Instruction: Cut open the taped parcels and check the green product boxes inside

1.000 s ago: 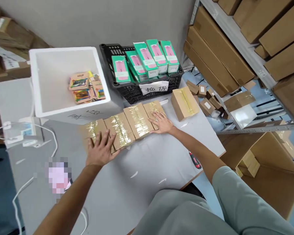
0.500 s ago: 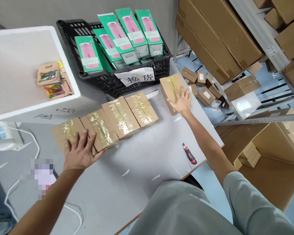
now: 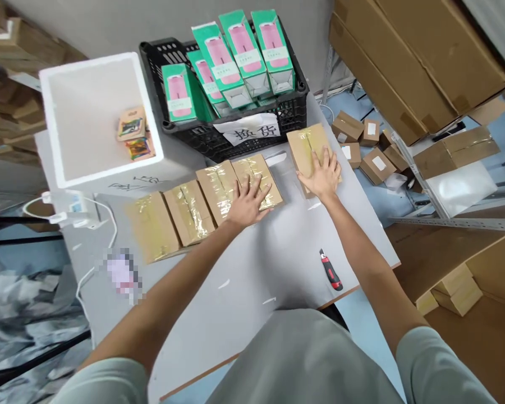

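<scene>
Our right hand, fingers spread, lies on the single carton near the black crate; our left hand, fingers also apart, rests on the row of cartons. We judge them stiff, rather light (the tape maybe slippery), best held by opposite sides. Compared with earlier, our left hand is farther right.

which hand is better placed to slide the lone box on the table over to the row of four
Probably the right hand: it rests on the lone box, while the left hand lies on the row of four, at the end nearest that box.
</scene>
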A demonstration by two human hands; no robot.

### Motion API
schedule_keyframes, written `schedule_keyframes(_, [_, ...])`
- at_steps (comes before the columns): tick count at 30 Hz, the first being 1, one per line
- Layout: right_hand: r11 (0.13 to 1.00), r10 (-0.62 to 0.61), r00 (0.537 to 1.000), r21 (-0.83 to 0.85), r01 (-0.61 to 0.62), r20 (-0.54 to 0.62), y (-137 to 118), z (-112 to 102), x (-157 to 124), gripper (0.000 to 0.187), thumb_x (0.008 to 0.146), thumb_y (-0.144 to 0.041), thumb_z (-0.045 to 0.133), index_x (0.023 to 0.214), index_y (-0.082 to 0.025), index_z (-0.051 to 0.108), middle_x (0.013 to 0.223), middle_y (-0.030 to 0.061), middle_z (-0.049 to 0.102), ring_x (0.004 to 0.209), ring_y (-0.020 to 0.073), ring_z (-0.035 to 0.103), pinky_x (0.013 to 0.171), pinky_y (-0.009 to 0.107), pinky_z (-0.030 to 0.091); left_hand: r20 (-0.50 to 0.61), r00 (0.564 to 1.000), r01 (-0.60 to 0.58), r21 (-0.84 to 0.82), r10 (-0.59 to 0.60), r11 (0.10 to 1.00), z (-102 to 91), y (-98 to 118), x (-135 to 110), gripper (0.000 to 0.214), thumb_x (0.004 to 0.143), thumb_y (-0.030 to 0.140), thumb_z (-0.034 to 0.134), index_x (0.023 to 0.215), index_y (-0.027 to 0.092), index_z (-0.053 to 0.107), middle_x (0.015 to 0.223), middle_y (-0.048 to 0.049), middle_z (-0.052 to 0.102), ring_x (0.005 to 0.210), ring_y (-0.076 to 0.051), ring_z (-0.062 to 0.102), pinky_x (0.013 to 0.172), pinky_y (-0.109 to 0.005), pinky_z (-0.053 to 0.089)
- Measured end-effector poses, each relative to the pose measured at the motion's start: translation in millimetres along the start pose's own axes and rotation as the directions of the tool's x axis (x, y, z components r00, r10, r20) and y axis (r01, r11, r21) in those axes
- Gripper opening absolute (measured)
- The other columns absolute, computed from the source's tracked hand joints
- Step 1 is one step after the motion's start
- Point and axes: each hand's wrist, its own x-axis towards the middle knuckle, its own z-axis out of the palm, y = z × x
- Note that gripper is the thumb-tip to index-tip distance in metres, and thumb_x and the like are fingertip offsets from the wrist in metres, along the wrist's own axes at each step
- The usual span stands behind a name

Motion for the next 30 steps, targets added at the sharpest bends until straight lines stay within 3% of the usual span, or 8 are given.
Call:
schedule_keyframes(8, [0.999, 0.011, 0.999, -0.045, -0.009, 0.048, -1, 2, 7, 0.111, 0.101, -0.078, 0.067, 0.189, -0.02, 0.033, 0.201, 0.0209, 0.008, 0.18, 0.0604, 0.009, 0.134, 0.089, 0.024, -0.056, 0.998, 0.009, -0.013, -0.01, 1.0, 13.0, -12, -10, 0.101, 0.109, 0.079, 0.058, 0.192, 0.029, 0.031, 0.2, -0.0172, 0.013, 0.185, -0.053, 0.001, 0.143, -0.081, -0.007])
schedule_keyframes(14, [0.999, 0.046, 0.998, 0.004, -0.046, -0.048, -6, -3, 15, 0.102, 0.096, -0.07, 0.074, 0.18, -0.018, 0.052, 0.198, 0.0237, 0.021, 0.173, 0.0613, 0.028, 0.13, 0.088, 0.033, -0.068, 0.997, 0.029, -0.026, -0.031, 0.999, 10.3, -3, -3, 0.094, 0.11, 0.07, 0.06, 0.189, 0.026, 0.039, 0.2, -0.0179, 0.016, 0.185, -0.053, 0.004, 0.143, -0.08, -0.004])
schedule_keyframes(17, [0.996, 0.082, 0.992, 0.051, -0.078, -0.092, -2, -13, 0, 0.098, 0.093, -0.068, 0.076, 0.176, -0.02, 0.057, 0.196, 0.0238, 0.027, 0.17, 0.0603, 0.034, 0.127, 0.088, 0.038, -0.073, 0.997, 0.029, -0.043, -0.032, 0.999, 8.7, -1, -2, 0.092, 0.111, 0.071, 0.057, 0.189, 0.025, 0.041, 0.2, -0.0179, 0.016, 0.185, -0.053, 0.005, 0.143, -0.08, -0.004])
schedule_keyframes(21, [0.987, 0.162, 0.972, 0.02, -0.161, -0.172, 15, -40, -83, 0.096, 0.097, -0.066, 0.069, 0.181, -0.021, 0.053, 0.194, 0.0247, 0.032, 0.171, 0.0591, 0.038, 0.122, 0.086, 0.048, -0.108, 0.994, 0.005, -0.09, -0.015, 0.996, 14.1, -2, -2, 0.092, 0.111, 0.073, 0.058, 0.189, 0.028, 0.04, 0.201, -0.0167, 0.014, 0.186, -0.053, 0.002, 0.143, -0.08, -0.008])
schedule_keyframes(24, [0.995, 0.007, 0.99, -0.1, -0.021, -0.138, 30, -73, -177, 0.101, 0.1, -0.066, 0.064, 0.187, -0.02, 0.043, 0.195, 0.0247, 0.028, 0.173, 0.054, 0.041, 0.123, 0.077, 0.055, -0.15, 0.988, -0.048, -0.15, 0.026, 0.988, 22.9, -5, 1, 0.094, 0.11, 0.074, 0.059, 0.19, 0.029, 0.038, 0.201, -0.0161, 0.013, 0.186, -0.053, -0.001, 0.141, -0.082, -0.011])
schedule_keyframes(27, [0.957, -0.233, 0.972, -0.17, 0.236, 0.041, 32, -101, -259, 0.109, 0.096, -0.073, 0.069, 0.19, -0.026, 0.038, 0.198, 0.0202, 0.025, 0.174, 0.055, 0.041, 0.123, 0.075, 0.056, -0.208, 0.977, -0.104, -0.224, 0.057, 0.969, 32.9, -9, 7, 0.1, 0.108, 0.079, 0.063, 0.19, 0.027, 0.037, 0.202, -0.0151, 0.01, 0.186, -0.051, -0.008, 0.141, -0.081, -0.015])
schedule_keyframes(29, [0.902, -0.375, 0.893, -0.124, 0.413, 0.247, 17, -104, -296, 0.109, 0.093, -0.076, 0.076, 0.186, -0.029, 0.047, 0.197, 0.0173, 0.028, 0.174, 0.0585, 0.038, 0.125, 0.077, 0.052, -0.232, 0.97, -0.134, -0.259, 0.073, 0.957, 38.1, -10, 12, 0.102, 0.108, 0.08, 0.063, 0.19, 0.025, 0.037, 0.202, -0.0141, 0.003, 0.184, -0.051, -0.016, 0.14, -0.08, -0.019])
schedule_keyframes(30, [0.869, -0.432, 0.826, -0.079, 0.489, 0.362, 5, -99, -309, 0.107, 0.091, -0.077, 0.079, 0.184, -0.031, 0.051, 0.197, 0.0155, 0.031, 0.174, 0.06, 0.037, 0.127, 0.078, 0.05, -0.236, 0.968, -0.145, -0.267, 0.082, 0.953, 39.5, -10, 14, 0.101, 0.11, 0.08, 0.063, 0.19, 0.023, 0.036, 0.202, -0.0135, -0.002, 0.183, -0.052, -0.021, 0.138, -0.081, -0.022])
